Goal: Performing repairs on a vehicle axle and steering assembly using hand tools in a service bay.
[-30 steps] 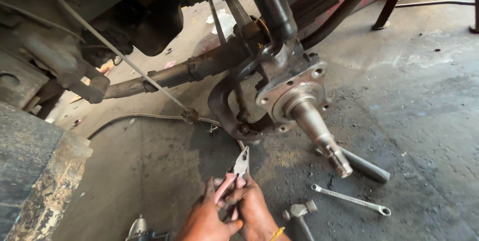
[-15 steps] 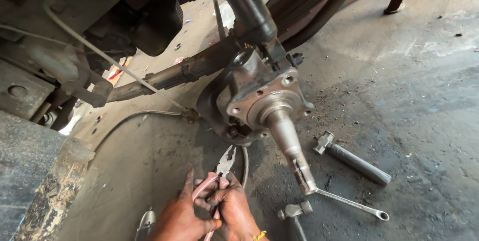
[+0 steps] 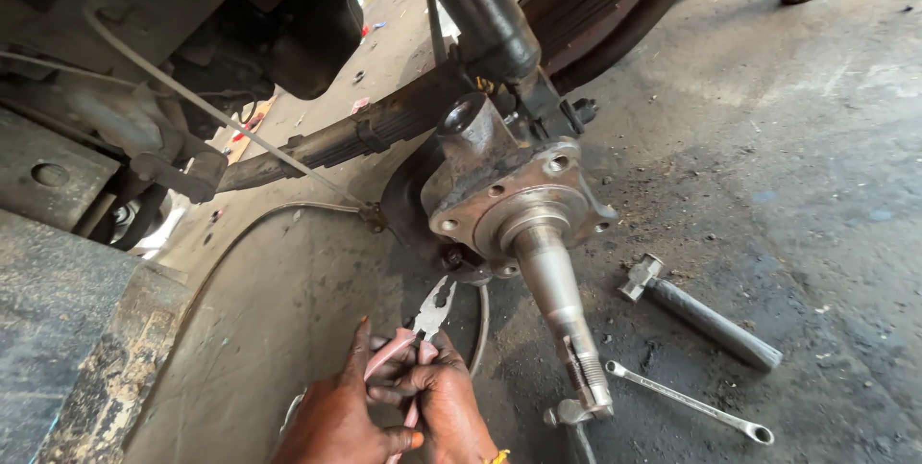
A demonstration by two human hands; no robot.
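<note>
My left hand (image 3: 338,406) and my right hand (image 3: 448,397) are together at the bottom of the view, both closed on the pink-handled pliers (image 3: 423,325). The pliers' jaws point up toward the underside of the steering knuckle (image 3: 499,190), close to a bolt at its lower edge. A bare steel spindle (image 3: 562,301) sticks out from the knuckle's round flange toward me. A thin curved line (image 3: 480,329) hangs just right of the pliers.
A heavy socket bar (image 3: 706,315) and a combination wrench (image 3: 687,402) lie on the oily concrete floor to the right. A leaf spring (image 3: 346,137) and a black shock absorber (image 3: 475,3) run above. A dirty metal frame block (image 3: 77,329) fills the left.
The view has shifted closer and the knuckle now sits higher and larger. My hands kept hold of the pliers, whose jaws stay just below the knuckle.
</note>
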